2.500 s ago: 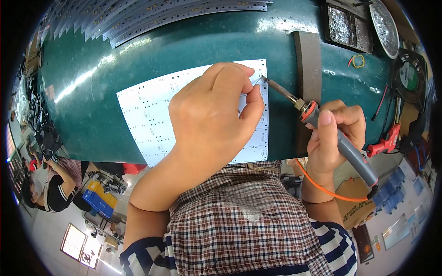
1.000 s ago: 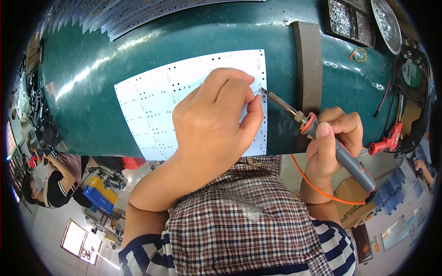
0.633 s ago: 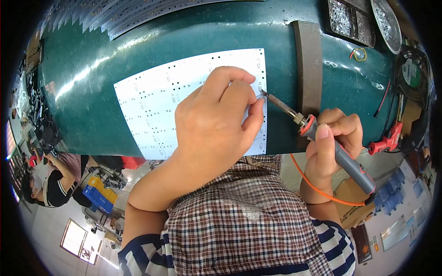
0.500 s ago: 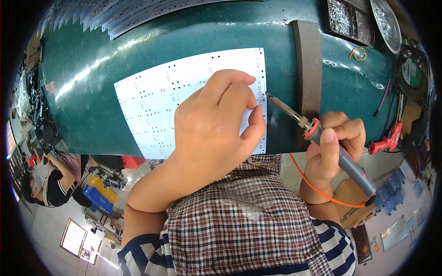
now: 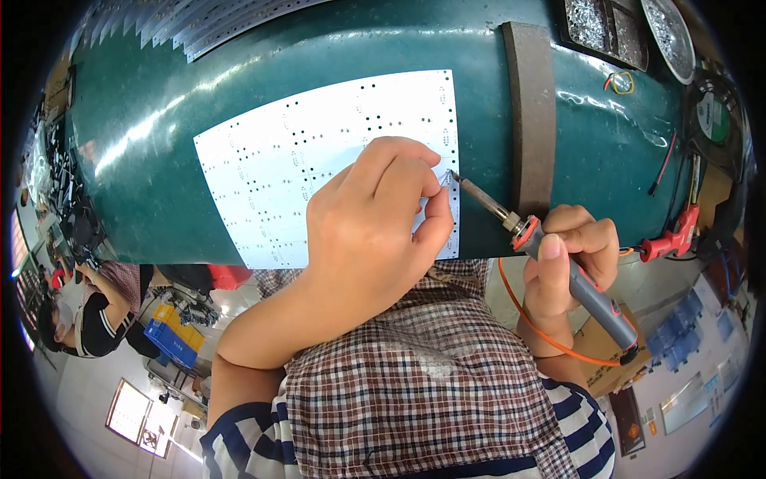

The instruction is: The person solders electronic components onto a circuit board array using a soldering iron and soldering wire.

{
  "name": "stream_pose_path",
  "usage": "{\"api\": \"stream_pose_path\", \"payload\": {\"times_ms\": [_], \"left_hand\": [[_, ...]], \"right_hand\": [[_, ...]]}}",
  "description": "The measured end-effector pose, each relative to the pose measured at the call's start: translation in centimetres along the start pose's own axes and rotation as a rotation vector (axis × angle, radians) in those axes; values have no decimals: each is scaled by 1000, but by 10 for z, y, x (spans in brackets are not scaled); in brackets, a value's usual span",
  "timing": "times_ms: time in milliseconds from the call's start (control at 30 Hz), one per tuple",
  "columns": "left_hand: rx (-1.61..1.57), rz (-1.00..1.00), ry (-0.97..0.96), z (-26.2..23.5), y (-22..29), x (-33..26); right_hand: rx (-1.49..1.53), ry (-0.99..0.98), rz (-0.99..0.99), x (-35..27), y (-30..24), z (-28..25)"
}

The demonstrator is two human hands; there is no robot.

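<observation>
A white perforated circuit board (image 5: 287, 160) lies flat on the green workbench (image 5: 159, 104). My left hand (image 5: 375, 231) rests on the board's near right part, thumb and fingers pinched on a thin solder wire whose end shows at the board's right edge. My right hand (image 5: 570, 255) grips a grey soldering iron (image 5: 558, 263) with an orange collar. Its metal tip touches the board's right edge beside my left fingertips.
A brown strip (image 5: 531, 120) crosses the bench right of the board. Trays of small metal parts (image 5: 606, 28) sit at the far right, with a small fan (image 5: 710, 112) and a red tool (image 5: 674, 239) near the right edge. Stacked boards (image 5: 215, 28) lie far left. Another person (image 5: 88, 307) sits lower left.
The iron tip drew back a little from my left fingertips, then returned to the board's right edge. My left hand stayed pinched in the same spot on the board.
</observation>
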State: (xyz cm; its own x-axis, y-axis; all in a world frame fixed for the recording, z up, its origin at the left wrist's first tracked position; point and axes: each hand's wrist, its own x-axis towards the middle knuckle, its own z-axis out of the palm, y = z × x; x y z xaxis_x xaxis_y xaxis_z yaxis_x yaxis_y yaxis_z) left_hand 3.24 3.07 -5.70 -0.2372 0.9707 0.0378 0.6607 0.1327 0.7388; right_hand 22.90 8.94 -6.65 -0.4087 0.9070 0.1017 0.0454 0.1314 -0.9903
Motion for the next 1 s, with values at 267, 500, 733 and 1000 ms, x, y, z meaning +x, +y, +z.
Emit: {"api": "stream_pose_path", "payload": {"times_ms": [267,500,733,1000], "left_hand": [[-4,0,6,0,1,-1],[-11,-14,-29,0,0,-1],[-7,-36,-68,0,3,-2],[-15,-26,-127,-8,8,-7]], "right_hand": [[25,-1,-10,-1,0,-1],[23,-3,-9,-3,1,0],[29,-16,-17,-6,2,-3],[13,138,24,-10,-7,6]]}}
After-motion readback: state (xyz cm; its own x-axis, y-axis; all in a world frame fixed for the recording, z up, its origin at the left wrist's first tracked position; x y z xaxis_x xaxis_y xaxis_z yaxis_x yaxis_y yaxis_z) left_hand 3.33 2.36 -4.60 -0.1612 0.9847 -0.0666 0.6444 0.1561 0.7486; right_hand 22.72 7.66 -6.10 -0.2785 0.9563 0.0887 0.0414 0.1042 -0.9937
